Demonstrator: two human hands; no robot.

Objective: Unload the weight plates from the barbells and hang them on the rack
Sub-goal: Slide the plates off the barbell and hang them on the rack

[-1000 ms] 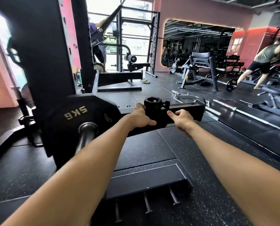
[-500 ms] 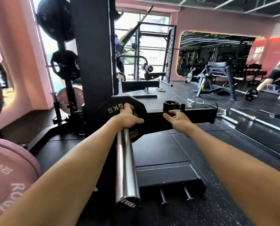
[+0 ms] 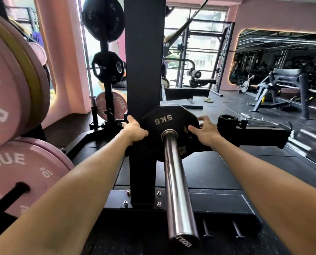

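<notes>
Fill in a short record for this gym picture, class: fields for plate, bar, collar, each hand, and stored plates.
plate: black 5KG plate on the bar, against the rack upright
bar: chrome barbell sleeve, end towards the camera
collar: black collar off the bar, on the rack base beam
left hand: left hand grips the plate's left edge
right hand: right hand open at the plate's right edge
stored plates: pink plates at left

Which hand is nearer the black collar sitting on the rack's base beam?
Right. The right hand is at the 5 kg plate's right edge, just left of the collar; the left hand grips the plate's far left edge.
</notes>
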